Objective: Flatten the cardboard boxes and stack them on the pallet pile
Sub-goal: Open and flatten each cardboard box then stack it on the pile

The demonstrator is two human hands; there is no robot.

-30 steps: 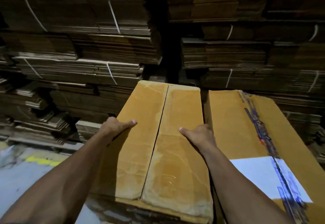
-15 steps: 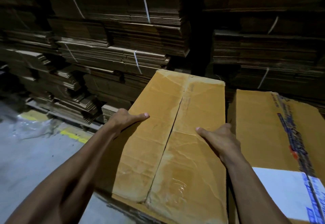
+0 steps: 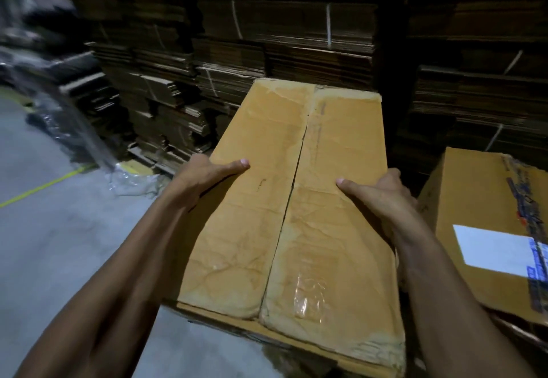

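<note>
The tan, creased cardboard box (image 3: pixel 296 205) with its two top flaps meeting along a centre seam is held up just left of the printed brown cardboard box with a white label (image 3: pixel 486 229). The left hand (image 3: pixel 204 179) and right hand (image 3: pixel 382 193) clamp its opposite sides, thumbs laid flat on top, other fingers hidden behind the walls. To flatten it well, I would keep both grips level and open the flaps at that seam before collapsing the walls.

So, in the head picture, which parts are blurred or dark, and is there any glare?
Head view: the left edge with the plastic wrap is smeared by motion blur; the stacked cardboard behind is dim; the held box is well lit, with glare on its clear tape; straight edges bow from the wide lens.
</note>
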